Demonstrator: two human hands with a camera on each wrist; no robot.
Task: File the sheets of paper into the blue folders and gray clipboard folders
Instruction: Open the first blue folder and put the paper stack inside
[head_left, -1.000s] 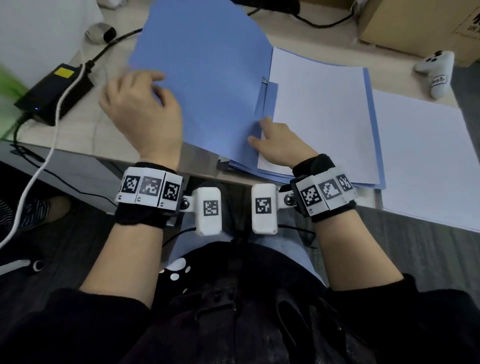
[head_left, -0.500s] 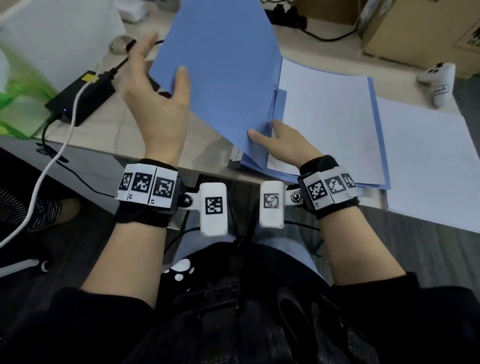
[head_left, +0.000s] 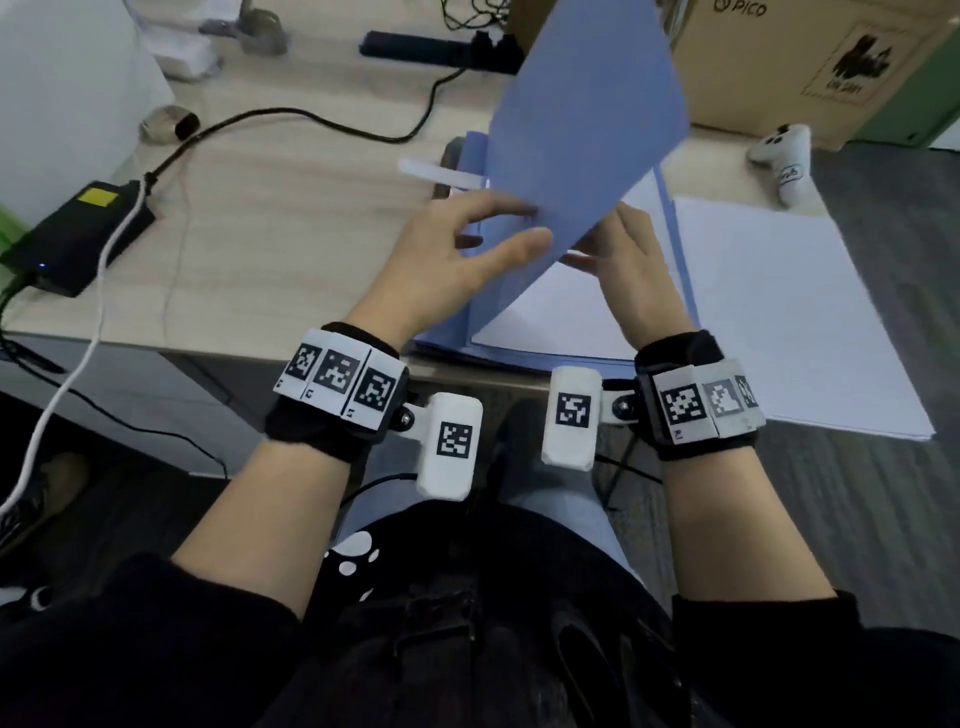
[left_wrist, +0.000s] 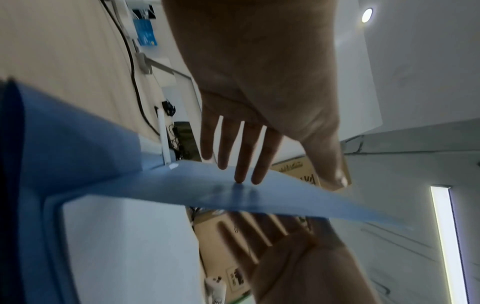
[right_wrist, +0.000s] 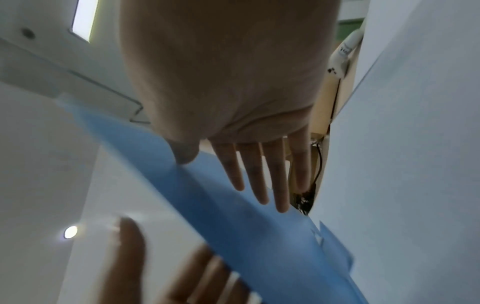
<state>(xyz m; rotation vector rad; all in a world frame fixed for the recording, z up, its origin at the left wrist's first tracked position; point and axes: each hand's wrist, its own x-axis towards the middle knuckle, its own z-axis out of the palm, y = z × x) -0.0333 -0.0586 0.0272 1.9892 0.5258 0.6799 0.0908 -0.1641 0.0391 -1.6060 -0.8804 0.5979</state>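
A blue folder (head_left: 582, 119) lies open near the desk's front edge, its cover raised steeply over a white sheet (head_left: 550, 312) inside it. My left hand (head_left: 483, 234) touches the cover's outer face with straight fingers (left_wrist: 241, 164), thumb spread. My right hand (head_left: 618, 244) is held flat against the cover's inner side, fingers (right_wrist: 259, 185) straight, above the sheet. Neither hand curls round the cover (left_wrist: 233, 195). More blue folders are stacked underneath (head_left: 467, 145). A stack of loose white sheets (head_left: 789, 322) lies to the right. No gray clipboard folder shows.
A cardboard box (head_left: 810, 62) and a white controller (head_left: 784, 161) stand at the back right. On the left of the desk lie a black power adapter (head_left: 78, 234), its black cable (head_left: 291, 114) and a white cable (head_left: 67, 374). The desk edge (head_left: 208, 353) is close to my wrists.
The cover has swung from leaning left to standing steeply and tipping right. My left hand followed it rightward. My right hand left the sheet near the spine and rose to the cover's inner side.
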